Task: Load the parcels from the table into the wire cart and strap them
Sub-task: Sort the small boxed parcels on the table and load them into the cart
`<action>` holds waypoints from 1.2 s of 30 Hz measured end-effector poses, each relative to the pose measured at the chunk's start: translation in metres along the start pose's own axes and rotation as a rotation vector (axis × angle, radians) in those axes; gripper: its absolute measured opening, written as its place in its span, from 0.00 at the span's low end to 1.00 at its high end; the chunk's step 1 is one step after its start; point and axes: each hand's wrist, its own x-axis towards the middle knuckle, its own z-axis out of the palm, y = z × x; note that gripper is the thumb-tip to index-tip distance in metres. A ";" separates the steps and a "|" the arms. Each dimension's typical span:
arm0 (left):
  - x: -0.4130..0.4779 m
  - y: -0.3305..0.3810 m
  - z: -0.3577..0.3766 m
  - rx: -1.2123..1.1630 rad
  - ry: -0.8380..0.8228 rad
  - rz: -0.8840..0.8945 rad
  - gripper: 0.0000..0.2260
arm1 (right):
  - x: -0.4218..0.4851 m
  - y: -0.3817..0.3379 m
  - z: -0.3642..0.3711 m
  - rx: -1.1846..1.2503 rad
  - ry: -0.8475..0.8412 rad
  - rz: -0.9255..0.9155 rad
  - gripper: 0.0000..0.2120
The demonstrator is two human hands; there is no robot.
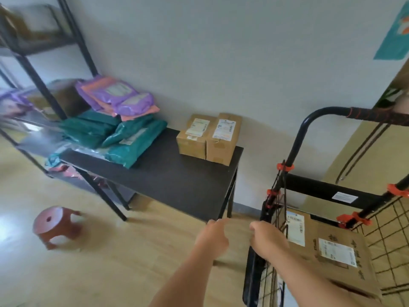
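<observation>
Two small cardboard boxes [209, 136] stand side by side at the far right corner of the black table [172, 176]. Green mailer bags [124, 136] and purple mailer bags [115, 95] are piled at the table's left end. The wire cart [389, 231] stands at the right with large cardboard boxes [332, 247] inside it. My left hand [213, 237] hangs in the air just in front of the table's near right corner, fingers loosely curled, holding nothing. My right hand [264, 239] is at the cart's left edge, fingers curled; whether it holds anything is unclear.
A black metal shelf rack [44, 89] with more parcels stands at the left behind the table. A red plastic stool [55, 224] sits on the wooden floor at the lower left. The cart's black handle [327, 111] rises at the right, with orange clips [285, 167] on its frame.
</observation>
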 end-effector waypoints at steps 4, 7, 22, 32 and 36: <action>-0.014 -0.068 -0.028 0.000 0.037 -0.052 0.21 | -0.009 -0.067 0.025 -0.020 -0.005 -0.031 0.08; -0.027 -0.112 -0.049 -0.016 0.070 -0.101 0.24 | -0.014 -0.111 0.042 -0.022 -0.003 -0.066 0.08; -0.021 -0.182 -0.122 -0.009 0.290 -0.111 0.26 | 0.021 -0.216 0.027 0.088 0.151 -0.131 0.19; 0.078 -0.179 -0.193 0.039 0.238 -0.087 0.23 | 0.124 -0.258 -0.004 0.155 0.175 -0.131 0.20; 0.127 -0.160 -0.226 0.061 0.198 -0.054 0.24 | 0.171 -0.270 -0.031 0.203 0.245 -0.132 0.23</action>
